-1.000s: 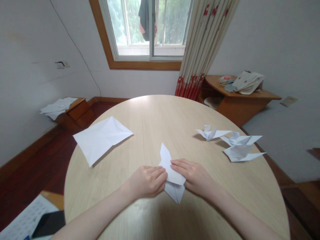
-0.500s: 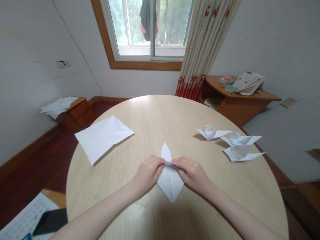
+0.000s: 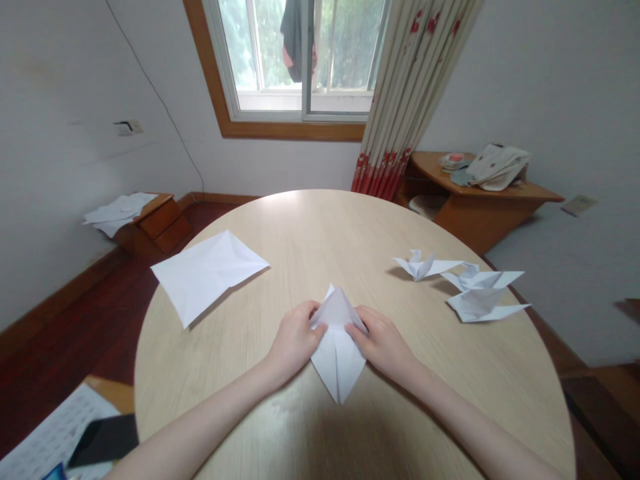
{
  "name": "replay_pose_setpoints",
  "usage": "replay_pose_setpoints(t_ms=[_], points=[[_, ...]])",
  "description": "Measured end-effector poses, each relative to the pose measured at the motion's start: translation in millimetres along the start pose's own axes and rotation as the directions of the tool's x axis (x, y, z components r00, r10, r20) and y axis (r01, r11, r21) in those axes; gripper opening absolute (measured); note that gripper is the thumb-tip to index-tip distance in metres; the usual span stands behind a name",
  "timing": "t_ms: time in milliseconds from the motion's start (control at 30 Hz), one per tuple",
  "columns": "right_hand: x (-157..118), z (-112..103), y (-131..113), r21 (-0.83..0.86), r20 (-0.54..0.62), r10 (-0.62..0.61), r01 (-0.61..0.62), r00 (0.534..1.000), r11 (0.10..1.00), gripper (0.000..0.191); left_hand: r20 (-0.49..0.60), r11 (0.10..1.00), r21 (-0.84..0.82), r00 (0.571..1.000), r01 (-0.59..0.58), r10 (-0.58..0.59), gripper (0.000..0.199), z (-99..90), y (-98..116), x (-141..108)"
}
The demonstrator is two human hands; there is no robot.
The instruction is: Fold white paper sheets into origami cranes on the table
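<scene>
A folded white paper [image 3: 338, 360], diamond-shaped with a centre slit toward me, is between my hands over the round table [image 3: 240, 427]. My left hand [image 3: 295, 337] pinches its left edge, thumb on top and fingers behind. On the right edge my right hand [image 3: 385, 340] grips it the same way. An upper flap stands up between the hands, partly covering the far tip. Folded paper birds [image 3: 480, 303] rest at the table's right, one of them [image 3: 419, 267] a little farther away. At the left lies a creased white sheet [image 3: 207, 277].
Beyond the table are a window [image 3: 300, 60], a curtain [image 3: 395, 100] and a corner desk [image 3: 480, 183] with a cloth bag. A small cabinet [image 3: 160, 223] bears papers at the left. A black phone [image 3: 103, 441] lies on printed paper at the lower left.
The paper's upper flap has risen and now faces me, with its tip pointing away. Both thumbs have come on top of the paper, close to its middle.
</scene>
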State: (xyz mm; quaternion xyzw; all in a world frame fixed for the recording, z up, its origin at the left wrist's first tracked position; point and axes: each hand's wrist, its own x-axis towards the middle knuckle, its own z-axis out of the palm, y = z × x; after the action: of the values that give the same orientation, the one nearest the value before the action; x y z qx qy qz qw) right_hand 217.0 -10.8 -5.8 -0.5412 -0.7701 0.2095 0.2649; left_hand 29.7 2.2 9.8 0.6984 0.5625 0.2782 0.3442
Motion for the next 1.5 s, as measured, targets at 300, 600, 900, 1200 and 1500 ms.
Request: replay_pose_setpoints(t_ms=[300,600,900,1200,1500], points=[[7.9,5.3,-14.8,-0.068,0.046,0.247,-0.244,0.968,0.967,0.017,-0.033,0.989,0.149,0.999,0.000,0.005,0.023,7.3,3.9,3.6],[13.7,3.0,-16.1,-0.034,0.065,0.315,-0.313,0.947,0.949,0.021,-0.012,0.946,0.321,0.999,0.035,-0.032,0.032,-0.1,4.5,11.8],[13.2,1.1,-13.6,-0.079,0.081,0.297,-0.291,0.952,0.954,0.018,0.054,0.963,0.268,0.997,0.039,-0.056,0.031,-6.8,0.3,13.1],[12.8,2.0,-12.2,-0.083,0.091,0.270,-0.263,0.958,0.961,0.033,0.049,0.951,0.305,0.996,0.060,-0.078,0.042,-7.7,4.0,12.7],[11.2,6.5,-12.7,-0.103,0.066,0.221,-0.213,0.973,0.972,0.028,0.030,0.958,0.287,1.000,-0.008,0.000,0.037,1.8,-1.4,11.7]])
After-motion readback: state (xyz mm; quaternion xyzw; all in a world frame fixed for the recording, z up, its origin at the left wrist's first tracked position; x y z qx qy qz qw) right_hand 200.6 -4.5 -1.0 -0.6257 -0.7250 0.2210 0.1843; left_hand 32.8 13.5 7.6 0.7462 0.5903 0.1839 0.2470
